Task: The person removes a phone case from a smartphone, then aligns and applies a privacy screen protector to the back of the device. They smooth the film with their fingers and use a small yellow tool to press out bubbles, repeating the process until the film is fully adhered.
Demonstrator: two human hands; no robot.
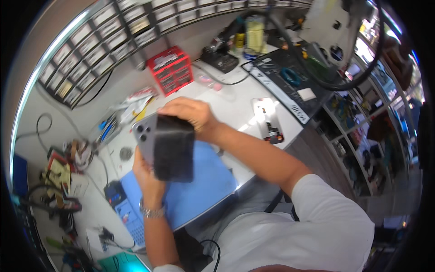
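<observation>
Above a blue work mat [206, 174], both my hands hold up a grey smartphone [146, 144] with several camera lenses at its upper corner. A dark, glossy rectangular panel [174, 149] overlaps the phone's right side; whether it is joined to the phone I cannot tell. My left hand [146, 174], with a metal watch on the wrist, grips the phone's lower left edge. Fingers of my right hand [192, 115] curl over the panel's top edge. Parts of both hands are hidden behind these pieces.
On the white bench, a phone part [267, 120] lies to the right, near a black mat [294, 75]. A red drawer box [170, 70] stands at the back. Tweezers and tools [108, 129] sit left. Small-parts drawers [108, 34] line the wall, and a black cable [317, 84] arcs overhead.
</observation>
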